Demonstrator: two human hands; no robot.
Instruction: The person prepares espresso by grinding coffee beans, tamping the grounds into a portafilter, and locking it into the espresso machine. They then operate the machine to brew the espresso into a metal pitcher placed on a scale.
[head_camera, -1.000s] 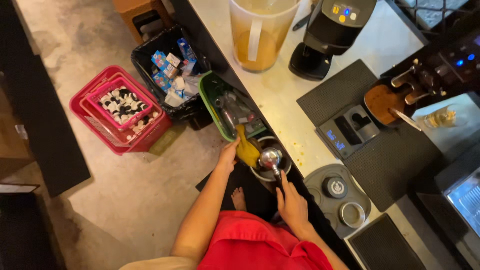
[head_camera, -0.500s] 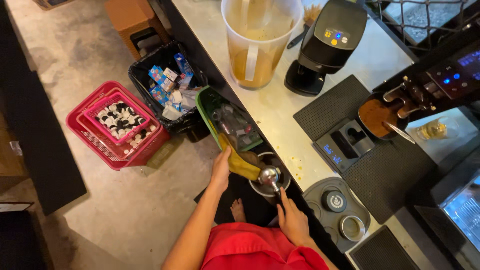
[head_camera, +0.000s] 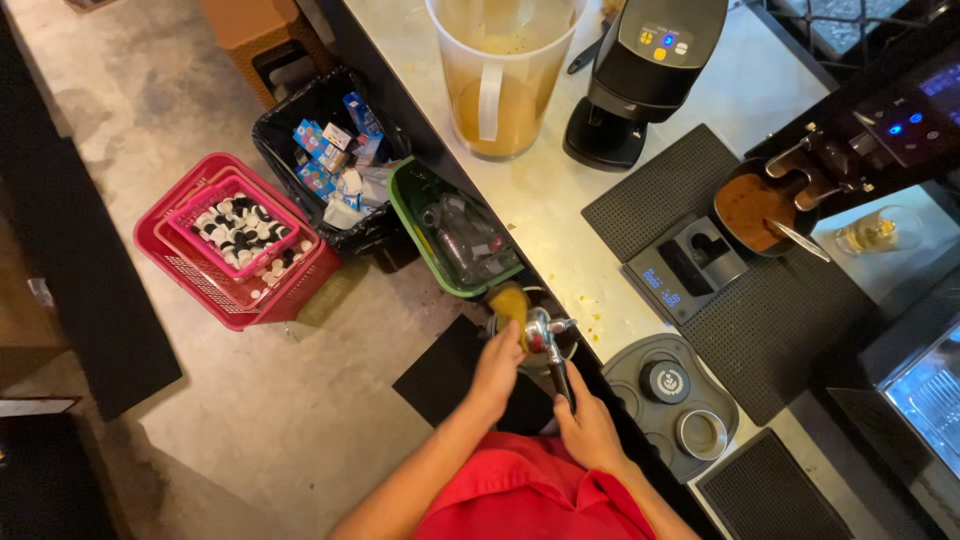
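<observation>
- A grey concrete floor (head_camera: 180, 400) fills the left of the view, with a dark mat at the far left edge.
- A red plastic basket (head_camera: 200, 290) stands on the floor, a smaller pink basket of small capped bottles nested inside it.
- Just beside it sit a black bin (head_camera: 300, 130) full of small cartons and a green bin (head_camera: 410, 215) holding clear bottles, both against the counter front.
- The left hand (head_camera: 497, 365) is closed around a yellow cloth (head_camera: 512, 303), pressing it onto the head of the portafilter (head_camera: 541, 328).
- The portafilter hangs over a round dark container below the counter edge; its long axis runs from the metal head down to the black handle, which points toward the person.
- The right hand (head_camera: 585, 425) is clamped on that handle.
- The pale stone counter (head_camera: 560, 190) carries a large pitcher (head_camera: 500, 70) of brown liquid, a black grinder (head_camera: 650, 60), a small scale (head_camera: 685, 268) on a black mat, and the espresso machine (head_camera: 880, 120).
</observation>
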